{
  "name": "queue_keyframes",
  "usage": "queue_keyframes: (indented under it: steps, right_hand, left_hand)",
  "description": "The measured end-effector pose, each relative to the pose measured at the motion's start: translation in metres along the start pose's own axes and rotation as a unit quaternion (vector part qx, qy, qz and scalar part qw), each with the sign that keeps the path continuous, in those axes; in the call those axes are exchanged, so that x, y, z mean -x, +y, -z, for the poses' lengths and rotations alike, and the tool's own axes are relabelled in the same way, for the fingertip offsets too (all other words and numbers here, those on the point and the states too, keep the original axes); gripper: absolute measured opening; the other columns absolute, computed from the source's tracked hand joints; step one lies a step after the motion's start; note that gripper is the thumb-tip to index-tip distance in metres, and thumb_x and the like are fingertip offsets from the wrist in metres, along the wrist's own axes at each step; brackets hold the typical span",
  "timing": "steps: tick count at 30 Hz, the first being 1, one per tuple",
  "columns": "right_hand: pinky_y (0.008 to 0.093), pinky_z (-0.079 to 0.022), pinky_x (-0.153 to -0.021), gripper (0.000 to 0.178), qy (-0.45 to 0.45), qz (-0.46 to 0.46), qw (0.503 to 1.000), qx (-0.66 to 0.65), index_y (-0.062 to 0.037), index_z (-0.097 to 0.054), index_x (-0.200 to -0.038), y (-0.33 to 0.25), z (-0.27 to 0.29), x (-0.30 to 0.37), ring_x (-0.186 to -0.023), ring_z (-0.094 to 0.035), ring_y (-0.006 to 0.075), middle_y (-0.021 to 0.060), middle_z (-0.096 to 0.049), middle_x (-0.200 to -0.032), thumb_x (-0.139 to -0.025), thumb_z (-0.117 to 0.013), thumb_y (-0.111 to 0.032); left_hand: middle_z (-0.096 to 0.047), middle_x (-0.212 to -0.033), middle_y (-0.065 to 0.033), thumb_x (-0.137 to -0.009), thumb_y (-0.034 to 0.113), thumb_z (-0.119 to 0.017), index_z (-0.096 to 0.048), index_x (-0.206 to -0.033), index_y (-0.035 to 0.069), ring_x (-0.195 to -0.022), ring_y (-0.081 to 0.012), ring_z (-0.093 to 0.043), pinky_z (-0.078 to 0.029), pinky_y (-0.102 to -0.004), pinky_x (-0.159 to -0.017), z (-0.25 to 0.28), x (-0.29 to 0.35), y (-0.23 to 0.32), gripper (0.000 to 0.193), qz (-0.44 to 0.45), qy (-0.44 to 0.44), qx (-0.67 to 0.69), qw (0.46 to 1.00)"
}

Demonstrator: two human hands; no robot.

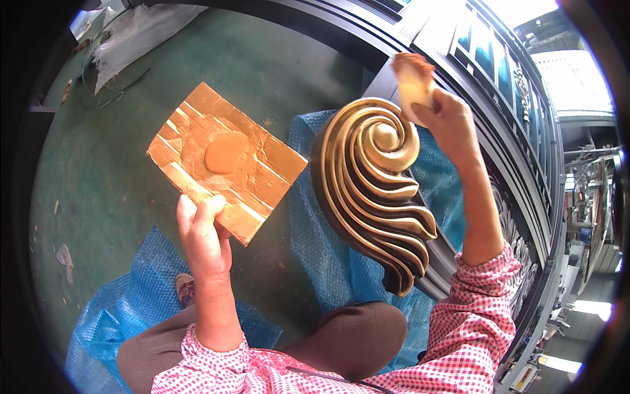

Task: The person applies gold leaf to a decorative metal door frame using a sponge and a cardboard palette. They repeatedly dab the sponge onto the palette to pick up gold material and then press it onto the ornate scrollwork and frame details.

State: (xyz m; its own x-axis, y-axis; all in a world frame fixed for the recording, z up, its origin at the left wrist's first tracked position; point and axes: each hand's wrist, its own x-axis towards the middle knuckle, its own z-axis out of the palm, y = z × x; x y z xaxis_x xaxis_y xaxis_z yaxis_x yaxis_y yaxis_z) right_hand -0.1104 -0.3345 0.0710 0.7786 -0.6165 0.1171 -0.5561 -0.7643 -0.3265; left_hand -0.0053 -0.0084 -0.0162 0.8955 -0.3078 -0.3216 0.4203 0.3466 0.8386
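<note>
A gold-coated piece of board (230,141) with ridges and a round patch in its middle is held at its lower edge by my left hand (207,240), closed with the thumb on top. Up at the right, my right hand (449,128) grips a pale sponge (415,92), its far end stained orange-brown and slightly blurred. The sponge is just above the top of a carved scroll ornament (367,190), whose curling ridges are gold with dark grooves between. In this view I cannot tell whether the sponge touches it.
Blue bubble wrap (315,243) lies under the ornament, with another sheet (125,302) at the lower left. Dark framed panels (505,151) stand along the right. Whitish plastic sheeting (144,36) rests on the green floor (98,177) at the far left. My bent knee (367,331) is close below the ornament.
</note>
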Motion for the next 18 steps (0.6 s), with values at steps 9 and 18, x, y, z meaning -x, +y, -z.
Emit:
queue_keyframes:
  steps: [9, 18]
  right_hand:
    - [0.0331, -0.041, -0.055, 0.029, -0.106, 0.006, 0.991, -0.086, 0.0009, -0.061, -0.073, 0.013, 0.0, 0.012, -0.052, -0.047, 0.022, 0.0105, -0.052, -0.058, -0.072, -0.062, -0.028]
    - [0.0427, -0.046, -0.069, 0.025, -0.074, 0.038, 0.992, 0.098, -0.0031, -0.061, -0.077, -0.027, -0.008, 0.026, -0.075, -0.06, 0.0361, 0.0186, -0.061, -0.075, -0.072, -0.063, -0.027]
  left_hand:
    - [-0.054, -0.104, -0.0087, -0.078, 0.002, -0.051, -0.05, -0.109, 0.0, -0.093, -0.0165, -0.055, -0.047, -0.0302, -0.084, -0.003, 0.004, 0.003, 0.031, 0.006, -0.004, -0.008, 1.0]
    - [-0.054, -0.103, -0.0085, -0.078, 0.003, -0.051, -0.05, -0.111, -0.001, -0.092, -0.016, -0.055, -0.047, -0.0302, -0.083, 0.011, 0.001, 0.019, 0.032, 0.001, -0.018, 0.0, 1.0]
